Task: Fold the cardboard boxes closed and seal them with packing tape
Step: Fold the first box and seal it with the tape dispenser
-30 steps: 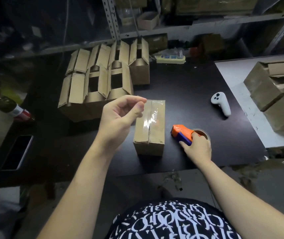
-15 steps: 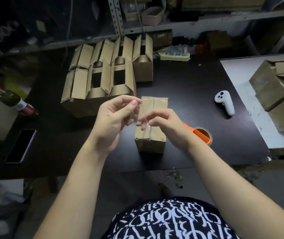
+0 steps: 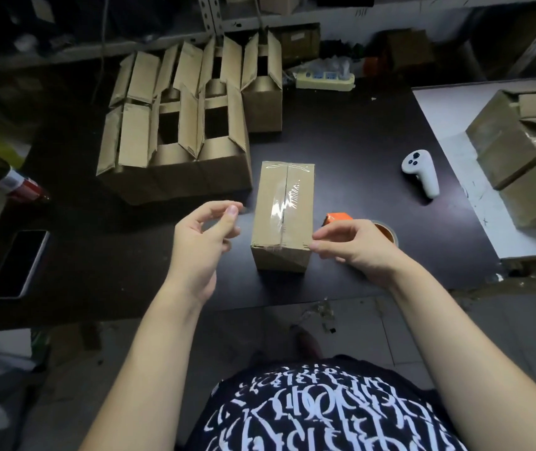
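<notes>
A phone point(image 3: 19, 263) is lying at the left edge of the black table point(image 3: 341, 138), and a bottle point(image 3: 3, 177) is lying beyond it at the edge of view. Farther in, a cluster of open boxes point(image 3: 175, 135) is standing with flaps up, filling the table's far left.

The left hand point(image 3: 201, 242) is hovering above the table just left of the sealed box point(image 3: 281, 255), near it but not touching it. Its fingers point(image 3: 224, 231) are curling loosely toward the box, and nothing is showing between them and the thumb.

The box is sitting near the table's front edge, between the two hands. Its flaps are folded shut, and a strip of clear tape point(image 3: 284, 203) is running along the top seam and over the near end.

The right hand point(image 3: 354, 249) is reaching to the box's near right top corner. Its thumb and forefinger tips are meeting right at that corner, with the other fingers curling under. Whether they are pinching a tape end or only touching the cardboard, I cannot tell.

Behind that hand an orange dispenser point(image 3: 338, 218) is lying on the table, partly hidden, with a tape roll point(image 3: 385, 231) just right of it. Farther right and back, a white controller point(image 3: 421, 172) is lying well apart from the box. A power strip point(image 3: 325, 80) is resting at the table's far edge. At the right, a white table point(image 3: 449, 109) is carrying more boxes point(image 3: 520, 151).
</notes>
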